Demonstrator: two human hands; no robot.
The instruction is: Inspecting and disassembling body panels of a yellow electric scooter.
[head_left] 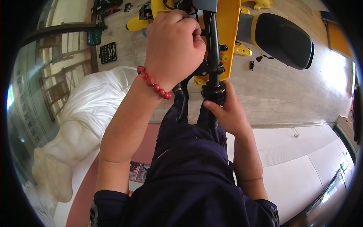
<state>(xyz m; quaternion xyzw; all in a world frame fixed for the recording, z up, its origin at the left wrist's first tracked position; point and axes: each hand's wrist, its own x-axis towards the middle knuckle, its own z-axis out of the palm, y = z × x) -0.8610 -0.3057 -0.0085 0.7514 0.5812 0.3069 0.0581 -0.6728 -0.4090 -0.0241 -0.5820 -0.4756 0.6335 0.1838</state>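
We've got both hands up at the black handlebar (pixel 214 41)!
It runs far to near through the middle, beside the yellow panel (pixel 228 26); our right hand (pixel 233 115) is clamped round its near part, while our left hand (pixel 174 49) curls just left of it, and what that one holds we can't tell. A socket set (pixel 108 53) lies far left, a black seat (pixel 283 39) sits far right.

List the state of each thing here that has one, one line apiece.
Left hand: curled, any contents hidden
Right hand: closed around black handlebar end
Brake lever: unsqueezed
Red bead bracelet: worn
Tool case: lying open on the floor
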